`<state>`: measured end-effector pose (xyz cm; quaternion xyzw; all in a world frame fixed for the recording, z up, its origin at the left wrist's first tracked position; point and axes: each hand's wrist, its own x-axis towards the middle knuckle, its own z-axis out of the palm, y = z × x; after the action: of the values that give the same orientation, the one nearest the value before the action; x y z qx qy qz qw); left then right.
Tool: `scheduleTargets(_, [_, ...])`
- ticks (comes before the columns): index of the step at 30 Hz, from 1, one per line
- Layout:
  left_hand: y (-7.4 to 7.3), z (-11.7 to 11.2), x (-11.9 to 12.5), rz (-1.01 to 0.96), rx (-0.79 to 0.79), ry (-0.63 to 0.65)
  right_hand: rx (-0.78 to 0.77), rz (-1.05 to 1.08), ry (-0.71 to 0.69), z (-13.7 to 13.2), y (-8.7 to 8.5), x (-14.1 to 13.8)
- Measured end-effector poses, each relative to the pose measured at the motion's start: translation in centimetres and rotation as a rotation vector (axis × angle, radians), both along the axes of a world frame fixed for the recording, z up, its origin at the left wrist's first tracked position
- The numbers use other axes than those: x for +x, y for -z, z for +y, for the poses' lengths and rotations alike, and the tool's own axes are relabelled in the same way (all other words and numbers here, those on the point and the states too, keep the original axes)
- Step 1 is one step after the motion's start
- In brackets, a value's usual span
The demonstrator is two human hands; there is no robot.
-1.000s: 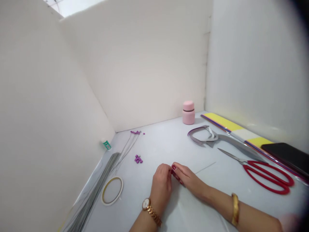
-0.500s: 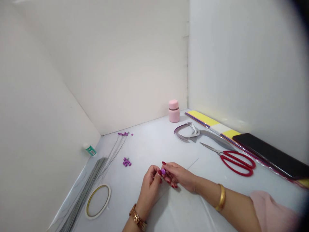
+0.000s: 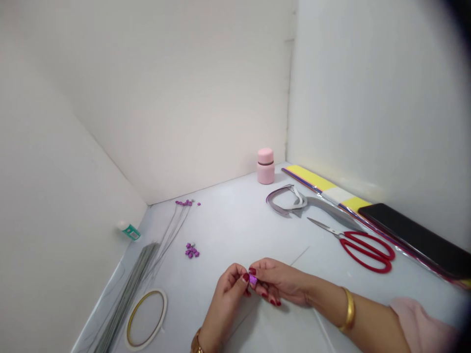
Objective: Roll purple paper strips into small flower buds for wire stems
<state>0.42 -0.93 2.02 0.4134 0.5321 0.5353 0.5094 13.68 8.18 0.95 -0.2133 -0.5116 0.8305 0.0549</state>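
A small purple paper piece (image 3: 253,279) sits between the fingertips of both hands above the table. My left hand (image 3: 231,288) pinches it from the left between thumb and forefinger. From the other side my right hand (image 3: 277,280) grips it, with its lower fingers curled beneath. How the piece is folded is too small to make out. A thin wire (image 3: 300,256) lies on the table, passing under the hands. To the left rests a little cluster of purple paper pieces (image 3: 192,251).
Several wires tipped with purple pieces (image 3: 185,203) and a grey wire bundle (image 3: 128,294) lie left, near a tape roll (image 3: 165,314) and a glue stick (image 3: 129,230). Rightward are red-handled scissors (image 3: 368,251), grey paper strips (image 3: 283,208), a black phone (image 3: 412,238) and a pink bottle (image 3: 265,169).
Both hands appear slightly lower and further right in view, still on the purple piece. More of the piece shows between the fingers. The camera view has shifted a little.
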Motion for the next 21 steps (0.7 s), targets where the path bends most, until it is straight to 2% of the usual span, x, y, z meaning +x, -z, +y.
scheduleTargets(3, [0.16, -0.04, -0.01, 0.015, -0.026, 0.020, 0.034, -0.015, 0.004, 0.16, -0.02, 0.04])
scheduleTargets(9, [-0.12, -0.38, -0.12, 0.082, -0.058, -0.024, 0.127, -0.049, -0.011, 0.57, -0.68, 0.38])
scheduleTargets(15, [-0.60, -0.22, -0.32, -0.079, -0.133, 0.088, 0.088, -0.019, -0.037, 0.38, -0.88, 0.51])
scheduleTargets(18, [-0.26, -0.10, -0.25, -0.130, -0.142, 0.045, 0.069, -0.014, -0.015, 0.39, -0.70, 0.42])
scheduleTargets(21, [0.20, -0.05, -0.19, -0.117, -0.148, -0.063, 0.064, -0.013, 0.064, 0.32, -0.49, 0.25])
